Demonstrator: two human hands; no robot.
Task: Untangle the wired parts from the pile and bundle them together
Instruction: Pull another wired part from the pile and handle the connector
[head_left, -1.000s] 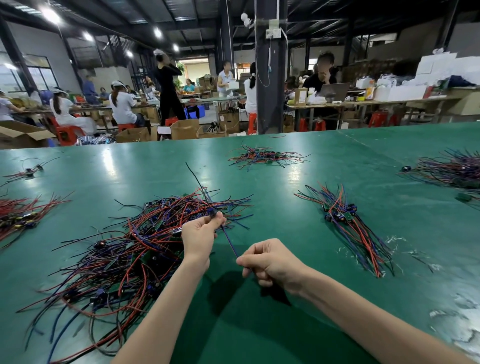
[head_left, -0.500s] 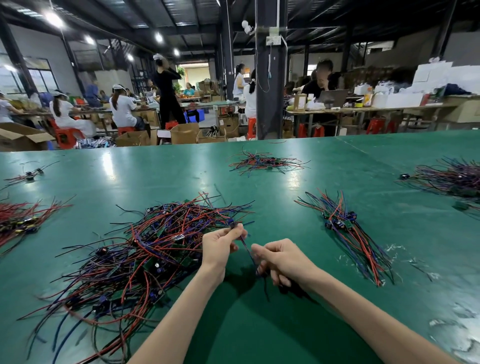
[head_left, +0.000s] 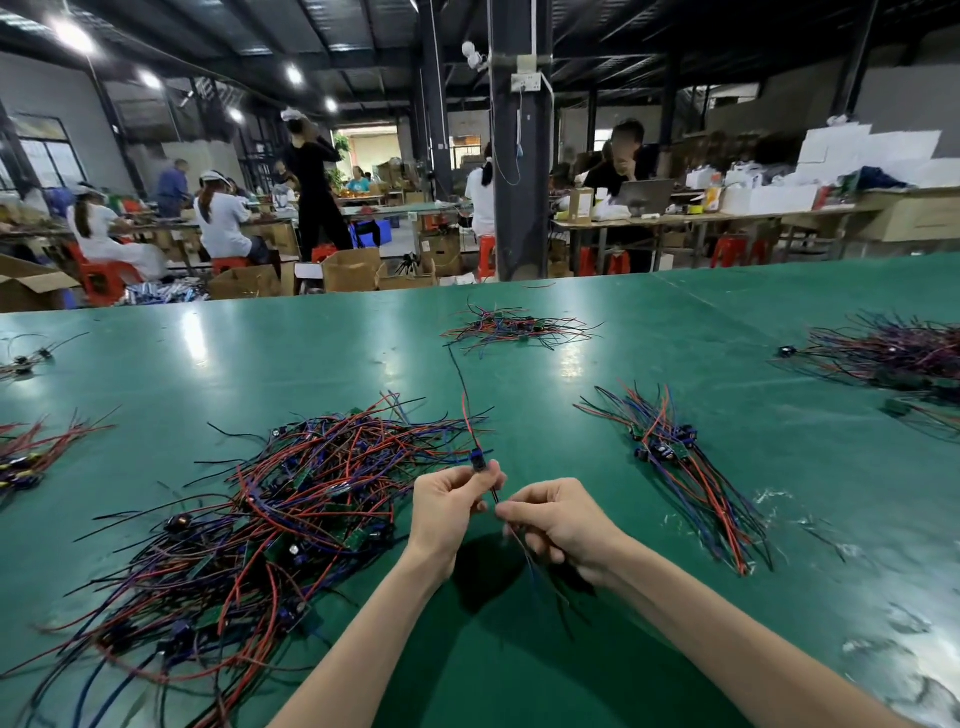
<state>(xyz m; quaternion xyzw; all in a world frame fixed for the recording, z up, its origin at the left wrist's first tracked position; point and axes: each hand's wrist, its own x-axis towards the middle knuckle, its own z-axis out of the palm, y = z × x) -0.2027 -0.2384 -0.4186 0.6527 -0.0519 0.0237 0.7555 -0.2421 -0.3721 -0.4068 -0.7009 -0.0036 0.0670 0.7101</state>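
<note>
With left grip and right grip pinching one wired part, we judged a hasty pull could snag the pile just left of them.

Green table: tangled wire pile, front left; straightened bundle, right; far pile, centre; right-edge pile; left-edge bundle.

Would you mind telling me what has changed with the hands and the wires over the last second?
The left hand moved right, away from the pile toward the right hand, bringing the wired part along. Both hands still pinch it; the pile and the sorted bundle lie as before.
</note>
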